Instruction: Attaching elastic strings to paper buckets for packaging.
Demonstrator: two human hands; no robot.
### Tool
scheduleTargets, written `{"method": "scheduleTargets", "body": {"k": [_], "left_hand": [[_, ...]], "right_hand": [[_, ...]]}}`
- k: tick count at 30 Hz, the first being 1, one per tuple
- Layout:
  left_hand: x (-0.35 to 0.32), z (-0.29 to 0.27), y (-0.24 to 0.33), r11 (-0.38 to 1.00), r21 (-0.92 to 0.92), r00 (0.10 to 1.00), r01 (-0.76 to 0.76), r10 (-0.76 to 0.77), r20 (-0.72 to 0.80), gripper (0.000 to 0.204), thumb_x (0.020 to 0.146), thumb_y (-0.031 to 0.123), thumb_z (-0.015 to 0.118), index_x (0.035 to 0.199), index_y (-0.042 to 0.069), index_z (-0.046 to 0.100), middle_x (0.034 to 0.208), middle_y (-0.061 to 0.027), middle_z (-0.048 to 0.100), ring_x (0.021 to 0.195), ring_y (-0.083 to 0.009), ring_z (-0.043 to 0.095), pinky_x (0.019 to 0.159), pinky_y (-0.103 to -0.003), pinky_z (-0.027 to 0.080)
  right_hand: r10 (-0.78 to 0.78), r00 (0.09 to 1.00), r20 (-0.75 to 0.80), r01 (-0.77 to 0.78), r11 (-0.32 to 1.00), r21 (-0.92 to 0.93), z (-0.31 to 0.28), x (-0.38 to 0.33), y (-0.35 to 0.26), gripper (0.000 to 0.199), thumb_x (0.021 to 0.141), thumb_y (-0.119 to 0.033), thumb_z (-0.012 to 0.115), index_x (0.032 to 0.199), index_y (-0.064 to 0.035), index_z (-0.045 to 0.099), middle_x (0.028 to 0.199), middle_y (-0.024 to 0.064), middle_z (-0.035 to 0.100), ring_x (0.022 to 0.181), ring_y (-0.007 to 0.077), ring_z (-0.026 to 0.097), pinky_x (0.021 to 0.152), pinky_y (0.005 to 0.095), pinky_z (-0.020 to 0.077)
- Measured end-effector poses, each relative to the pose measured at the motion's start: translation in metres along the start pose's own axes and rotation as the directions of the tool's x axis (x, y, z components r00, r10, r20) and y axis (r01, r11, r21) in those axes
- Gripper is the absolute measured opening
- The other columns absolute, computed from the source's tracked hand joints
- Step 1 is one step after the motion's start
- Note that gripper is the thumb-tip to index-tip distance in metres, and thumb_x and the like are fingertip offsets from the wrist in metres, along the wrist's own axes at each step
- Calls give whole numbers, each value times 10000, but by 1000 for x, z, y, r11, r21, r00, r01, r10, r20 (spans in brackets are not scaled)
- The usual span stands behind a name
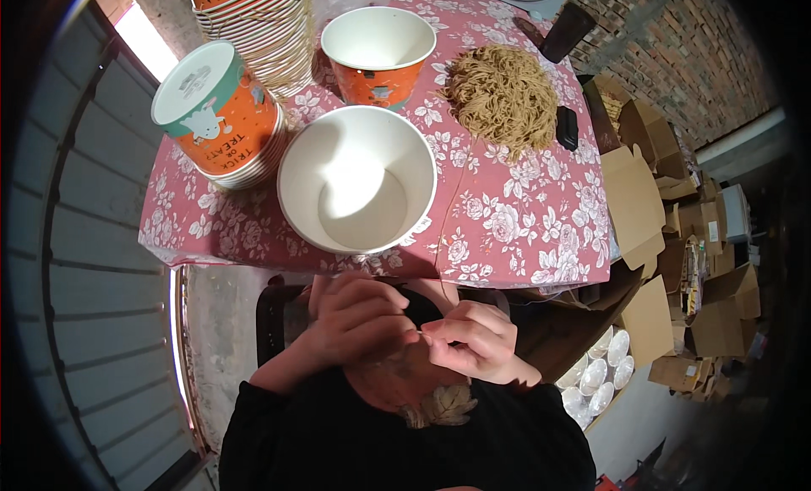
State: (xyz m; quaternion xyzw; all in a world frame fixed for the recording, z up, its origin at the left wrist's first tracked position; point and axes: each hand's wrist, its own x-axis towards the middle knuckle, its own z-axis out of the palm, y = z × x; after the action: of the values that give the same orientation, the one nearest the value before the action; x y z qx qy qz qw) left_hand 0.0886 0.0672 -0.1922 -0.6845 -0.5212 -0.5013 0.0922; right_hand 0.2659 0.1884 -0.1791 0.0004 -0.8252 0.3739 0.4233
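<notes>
Both hands' fingers (420, 330) pinch a thin string (456, 195) below the white bucket (356, 180).

Both hands are held close together below the table (541, 237) edge. The left hand (355, 322) and right hand (473, 339) meet fingertip to fingertip, pinching a thin string (439, 271). A large white paper bowl (356, 180) stands nearest on the floral cloth. A heap of tan string (503, 98) lies beyond, beside stacked orange cups (221, 111).

Black long-sleeved top, sleeves pushed up the forearms, bare left hand (355, 318), bare right hand (473, 343), no gloves
</notes>
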Motion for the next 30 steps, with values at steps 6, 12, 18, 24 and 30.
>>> {"method": "scheduleTargets", "body": {"k": [6, 12, 18, 24, 30], "left_hand": [[14, -45, -17, 864, 429, 964, 265, -230, -132, 331, 790, 132, 820, 1102, 138, 707, 1287, -90, 681, 1303, -399, 583, 1149, -548, 396], [21, -80, -45, 841, 465, 924, 278, -367, 112, 327, 790, 127, 771, 1110, 77, 721, 1108, -82, 732, 1158, -312, 682, 1153, -549, 398], [42, -50, -26, 878, -15, 874, 478, -478, -86, 255, 869, -17, 702, 1123, 1, 693, 1008, -107, 732, 841, -221, 714, 745, -343, 566], [53, -43, -10, 439, -442, 562, 782, -804, 195, 282, 927, 31, 724, 1202, 28, 662, 1020, -5, 717, 966, -105, 703, 781, -280, 580], [43, -36, -7, 461, -564, 701, 685, -628, 338, 573, 932, 10, 713, 1469, 28, 514, 1334, -75, 653, 1198, -138, 640, 888, -303, 576]], "right_hand": [[91, 992, -83, -91, 996, 3, -14, -5, 7, 151, 746, 32, 788, 858, -11, 697, 762, 75, 701, 605, 132, 617, 506, 254, 447], [155, 988, 14, -156, 986, 62, -6, 11, 17, 141, 762, 39, 791, 884, -9, 740, 891, 86, 712, 688, 142, 648, 564, 262, 487], [159, 987, -13, -157, 984, 85, 0, 33, 18, 132, 806, 37, 771, 929, 9, 733, 1067, 110, 729, 775, 153, 699, 615, 261, 567], [7, 1000, -20, -8, 999, -40, 16, 55, 33, 174, 747, 17, 783, 886, -37, 693, 1232, 125, 697, 1000, 283, 688, 823, 375, 560], [-26, 983, -179, 18, 999, -45, 25, 44, 35, 193, 745, -9, 797, 915, -60, 721, 1233, 134, 685, 976, 272, 649, 808, 358, 527]]}}
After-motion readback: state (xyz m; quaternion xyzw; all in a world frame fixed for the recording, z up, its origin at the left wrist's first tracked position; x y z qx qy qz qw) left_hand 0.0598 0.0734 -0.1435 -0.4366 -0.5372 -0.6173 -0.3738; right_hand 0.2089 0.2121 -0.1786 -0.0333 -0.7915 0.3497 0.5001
